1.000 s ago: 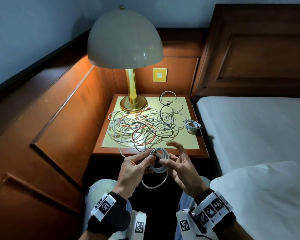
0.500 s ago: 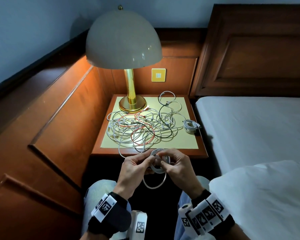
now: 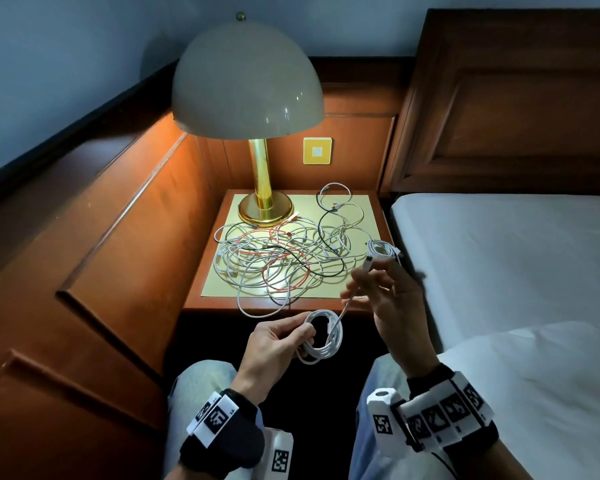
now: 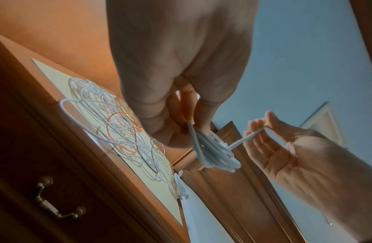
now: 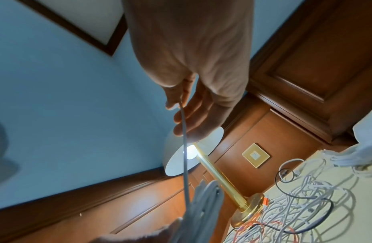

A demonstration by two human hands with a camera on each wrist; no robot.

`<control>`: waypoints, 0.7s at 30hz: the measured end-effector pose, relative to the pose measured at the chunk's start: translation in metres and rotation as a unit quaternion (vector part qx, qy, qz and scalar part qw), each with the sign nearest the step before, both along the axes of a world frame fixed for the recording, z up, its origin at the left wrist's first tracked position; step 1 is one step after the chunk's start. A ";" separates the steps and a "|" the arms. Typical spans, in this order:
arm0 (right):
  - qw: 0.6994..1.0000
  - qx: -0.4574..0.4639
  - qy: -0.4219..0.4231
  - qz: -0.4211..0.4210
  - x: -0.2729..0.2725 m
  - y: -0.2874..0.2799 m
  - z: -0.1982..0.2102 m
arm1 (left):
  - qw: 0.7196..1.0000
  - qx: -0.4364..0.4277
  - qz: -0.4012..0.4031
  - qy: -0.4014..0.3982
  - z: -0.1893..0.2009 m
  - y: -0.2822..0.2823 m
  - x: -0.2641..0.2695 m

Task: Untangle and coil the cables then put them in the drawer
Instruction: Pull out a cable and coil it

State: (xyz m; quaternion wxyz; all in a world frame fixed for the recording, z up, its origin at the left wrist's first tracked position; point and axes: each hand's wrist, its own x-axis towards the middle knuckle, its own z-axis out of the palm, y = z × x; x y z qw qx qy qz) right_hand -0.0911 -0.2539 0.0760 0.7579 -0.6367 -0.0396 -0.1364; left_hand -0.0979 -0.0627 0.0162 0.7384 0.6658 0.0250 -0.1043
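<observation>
My left hand (image 3: pixel 300 336) pinches a small white cable coil (image 3: pixel 323 336) in front of the nightstand, above my lap. A free tail runs from the coil up to my right hand (image 3: pixel 362 280), whose thumb and forefinger pinch it near the plug (image 3: pixel 368 263); its other fingers are spread. The left wrist view shows the coil (image 4: pixel 214 152) fanned out under my fingers, with the right hand (image 4: pixel 262 129) beyond. A tangle of white, red and black cables (image 3: pixel 281 259) lies on the nightstand (image 3: pixel 219 304). The drawer front with its metal handle (image 4: pixel 56 207) is closed.
One more coiled white cable (image 3: pixel 381 251) lies at the nightstand's right edge. A brass lamp (image 3: pixel 265 206) stands at the back left. The bed (image 3: pixel 499 258) lies to the right and wood panelling (image 3: pixel 118 237) to the left. A white pillow (image 3: pixel 534 393) sits by my right forearm.
My right hand has left the coil and moved up and to the right, drawing the cable's free end out. The loop that hung under the coil is gone.
</observation>
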 end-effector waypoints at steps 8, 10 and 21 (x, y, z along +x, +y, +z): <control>0.994 0.065 0.023 -0.083 -0.006 -0.020 0.001 | 1.000 0.027 -0.005 -0.013 0.003 0.008 0.003; 0.990 0.093 0.036 -0.099 -0.005 -0.027 0.001 | 1.000 0.010 -0.001 -0.004 0.005 0.010 0.002; 0.993 0.036 0.110 -0.038 0.002 -0.025 -0.026 | 1.000 0.003 -0.004 0.005 0.011 0.015 -0.004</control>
